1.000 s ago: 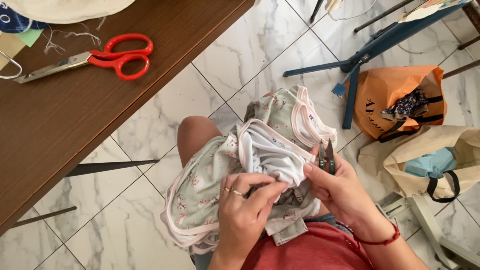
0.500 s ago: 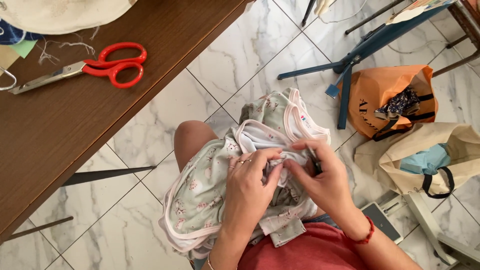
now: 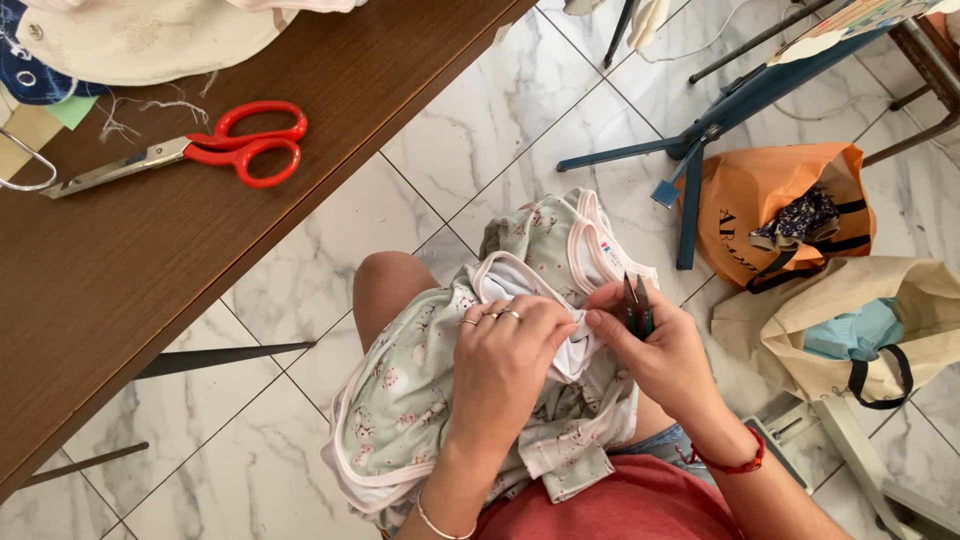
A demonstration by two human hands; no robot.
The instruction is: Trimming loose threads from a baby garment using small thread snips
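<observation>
While your left hand (image 3: pixel 505 365) kept pinching the pale green garment (image 3: pixel 420 400) on your lap, your right hand (image 3: pixel 655 350) drew back, snips (image 3: pixel 636 308) gripped upright again, so trimming paused.

Pale green printed garment (image 3: pixel 420 400) with pink trim, red-handled scissors (image 3: pixel 190 152), orange bag (image 3: pixel 770 200), brown table (image 3: pixel 150 260).

Pale green printed garment (image 3: pixel 420 400) bunched on lap, small dark snips (image 3: pixel 637 308) upright

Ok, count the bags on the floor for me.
2. An orange bag lies beside the blue frame, and a cream bag with black handles sits just below it. More may lie outside the view.
</observation>
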